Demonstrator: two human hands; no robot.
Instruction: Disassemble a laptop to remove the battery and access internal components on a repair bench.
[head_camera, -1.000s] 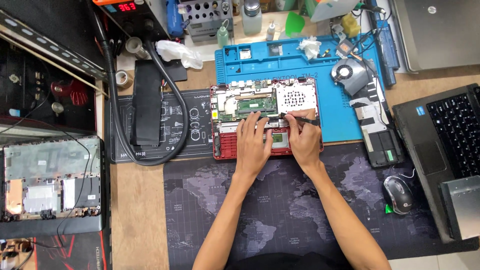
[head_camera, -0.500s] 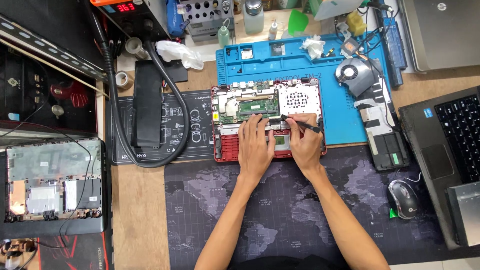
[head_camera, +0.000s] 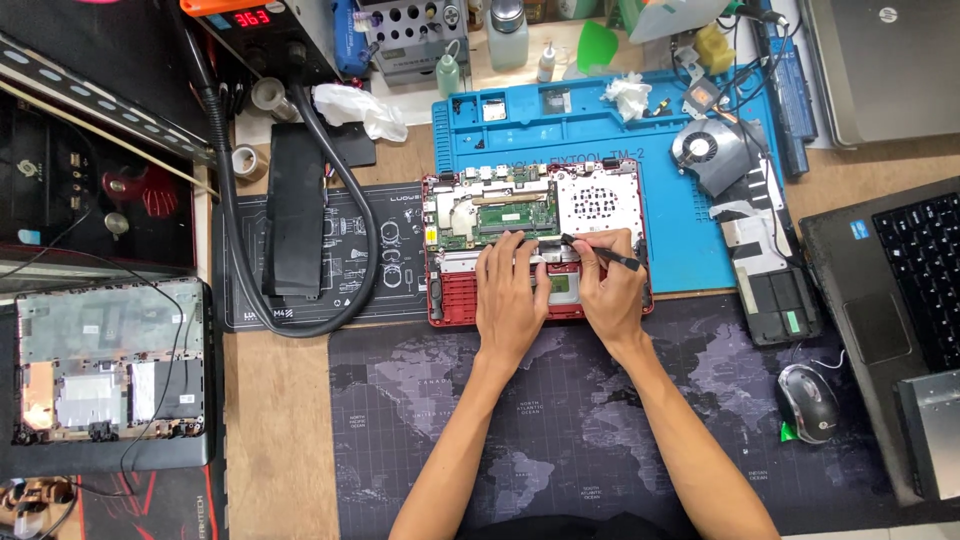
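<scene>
We pinch a slim black tool (head_camera: 603, 255) in our right hand (head_camera: 608, 290), its long axis pointing left over the opened red laptop base (head_camera: 455, 300), while our left hand (head_camera: 510, 295) lies flat, empty, just left.

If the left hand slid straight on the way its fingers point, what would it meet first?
Probably the green circuit board inside the opened red laptop base; the left hand points up-frame at it, though height is unclear.

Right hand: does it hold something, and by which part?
The right hand holds a thin dark tool around its middle, tip toward the opened red laptop.
</scene>
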